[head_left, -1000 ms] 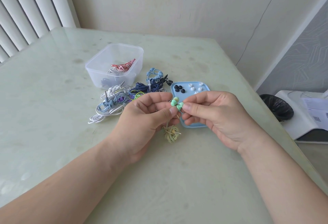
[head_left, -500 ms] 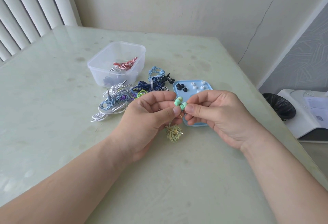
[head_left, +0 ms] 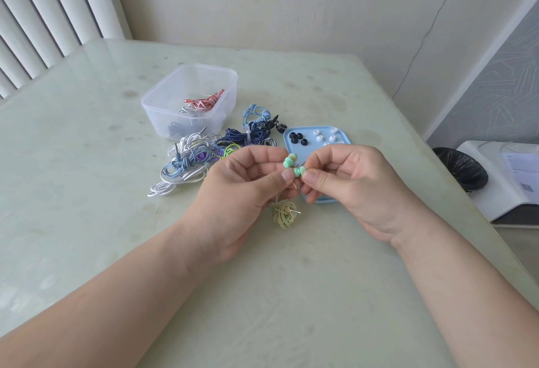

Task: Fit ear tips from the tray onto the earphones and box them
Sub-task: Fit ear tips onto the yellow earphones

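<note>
In the head view I see the left hand (head_left: pixel 242 190) and the right hand (head_left: pixel 355 184) both pinching the green earphones (head_left: pixel 294 165) between thumb and fingers. The coiled cord (head_left: pixel 284 213) hangs below them. The blue tray (head_left: pixel 288 138) lies just behind the right hand, and the clear box (head_left: pixel 159 105) stands farther left.

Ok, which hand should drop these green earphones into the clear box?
Probably the left hand: it grips the green earphones, and the clear box sits on its side; the right hand only pinches one bud.
</note>
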Tool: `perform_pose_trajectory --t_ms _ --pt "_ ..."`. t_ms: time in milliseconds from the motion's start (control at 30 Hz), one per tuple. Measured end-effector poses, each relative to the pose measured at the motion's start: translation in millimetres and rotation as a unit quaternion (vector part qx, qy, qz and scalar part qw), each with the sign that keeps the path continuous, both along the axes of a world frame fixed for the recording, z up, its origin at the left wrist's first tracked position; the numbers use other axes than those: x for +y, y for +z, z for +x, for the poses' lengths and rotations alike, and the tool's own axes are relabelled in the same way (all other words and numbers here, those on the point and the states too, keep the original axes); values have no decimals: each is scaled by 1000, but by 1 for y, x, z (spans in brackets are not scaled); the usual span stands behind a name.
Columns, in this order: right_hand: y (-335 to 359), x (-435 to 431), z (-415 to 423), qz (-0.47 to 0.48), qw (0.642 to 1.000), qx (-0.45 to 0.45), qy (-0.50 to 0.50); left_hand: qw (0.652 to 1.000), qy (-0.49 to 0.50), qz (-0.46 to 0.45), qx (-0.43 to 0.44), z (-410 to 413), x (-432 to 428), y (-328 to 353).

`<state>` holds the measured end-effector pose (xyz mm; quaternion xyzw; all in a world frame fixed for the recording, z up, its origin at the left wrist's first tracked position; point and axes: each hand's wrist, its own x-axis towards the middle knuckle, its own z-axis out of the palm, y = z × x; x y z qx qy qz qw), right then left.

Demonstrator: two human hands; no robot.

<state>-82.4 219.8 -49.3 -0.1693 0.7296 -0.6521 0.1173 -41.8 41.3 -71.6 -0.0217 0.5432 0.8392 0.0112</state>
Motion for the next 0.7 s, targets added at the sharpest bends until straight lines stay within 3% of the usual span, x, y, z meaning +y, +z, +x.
perform_pose_trajectory --t_ms 700 --pt "-5 -9 5 -58 993 15 -101 999 30 25 -15 -3 -3 -3"
